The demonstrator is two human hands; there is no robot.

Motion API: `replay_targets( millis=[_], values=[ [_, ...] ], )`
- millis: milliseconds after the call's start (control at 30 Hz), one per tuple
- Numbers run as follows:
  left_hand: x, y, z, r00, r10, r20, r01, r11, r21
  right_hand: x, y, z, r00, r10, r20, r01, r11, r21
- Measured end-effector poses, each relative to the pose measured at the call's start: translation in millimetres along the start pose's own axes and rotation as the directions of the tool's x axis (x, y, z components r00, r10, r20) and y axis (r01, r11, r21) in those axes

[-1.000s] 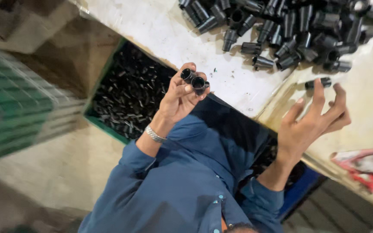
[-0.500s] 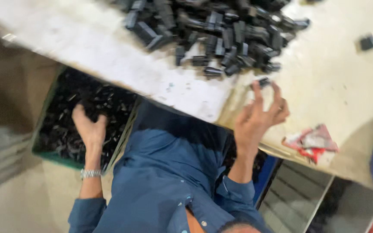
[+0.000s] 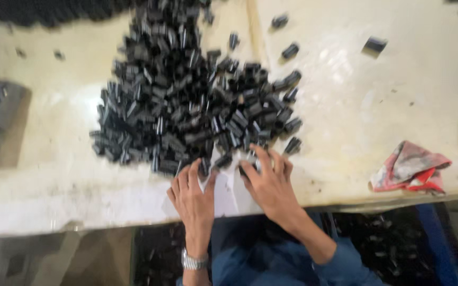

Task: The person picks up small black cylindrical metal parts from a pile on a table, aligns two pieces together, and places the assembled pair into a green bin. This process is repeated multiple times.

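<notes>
A big heap of small black metal cylinders (image 3: 192, 100) lies on the pale worn table (image 3: 64, 185). Both my hands rest palm-down at the heap's near edge. My left hand (image 3: 194, 198) has its fingers spread, the tips touching the nearest cylinders; a metal watch (image 3: 194, 261) is on that wrist. My right hand (image 3: 271, 185) lies just right of it, fingers reaching over a few cylinders at the edge. Motion blur hides whether any are gripped.
Several loose cylinders (image 3: 290, 51) lie scattered beyond the heap. A red and grey rag (image 3: 410, 168) sits near the table's front edge at the right. Below the edge are my blue-clothed lap (image 3: 260, 259) and bins of black parts (image 3: 388, 243).
The view swung up from my lap to the tabletop. My left hand came up from the crate on the left, and both hands now lie on the table at the heap's edge.
</notes>
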State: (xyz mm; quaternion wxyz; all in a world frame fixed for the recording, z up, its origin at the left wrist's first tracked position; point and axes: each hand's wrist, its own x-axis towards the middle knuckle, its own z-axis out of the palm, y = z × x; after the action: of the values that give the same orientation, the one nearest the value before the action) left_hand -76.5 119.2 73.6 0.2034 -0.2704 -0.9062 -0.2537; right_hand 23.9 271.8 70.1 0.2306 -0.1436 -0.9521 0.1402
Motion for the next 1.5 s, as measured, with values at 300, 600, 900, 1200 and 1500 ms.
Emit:
replay_targets(
  millis=[300, 600, 900, 1200, 1500],
  values=[
    [-3.2, 11.6, 15.3, 1.0, -0.022, 0.003, 0.023, 0.999, -0.043, -7.5, 15.1, -15.4, 0.998, -0.068, -0.013, 0.069, 0.991, 0.111],
    [-35.1, 1.4, 16.8, 0.949, -0.208, -0.239, 0.044, 0.834, -0.55, -15.1, 18.8, -30.9, 0.99, -0.086, -0.108, 0.116, 0.945, 0.307],
    [-88.9, 26.8, 17.2, 0.944, -0.222, 0.244, 0.296, 0.237, -0.925, -62.9, 4.7, -24.0, 0.951, 0.29, 0.11, -0.233, 0.435, 0.869],
    [-88.3, 48.0, 4.7, 0.937, -0.013, 0.349, 0.341, 0.256, -0.904, -74.5, 7.1, -31.8, 0.963, 0.269, 0.007, -0.157, 0.54, 0.827],
    [-96.2, 46.6, 11.2, 0.869, 0.054, 0.492, 0.49, 0.052, -0.87, -86.9, 12.3, -25.1, 0.949, 0.314, -0.012, -0.159, 0.513, 0.843]
  ],
)
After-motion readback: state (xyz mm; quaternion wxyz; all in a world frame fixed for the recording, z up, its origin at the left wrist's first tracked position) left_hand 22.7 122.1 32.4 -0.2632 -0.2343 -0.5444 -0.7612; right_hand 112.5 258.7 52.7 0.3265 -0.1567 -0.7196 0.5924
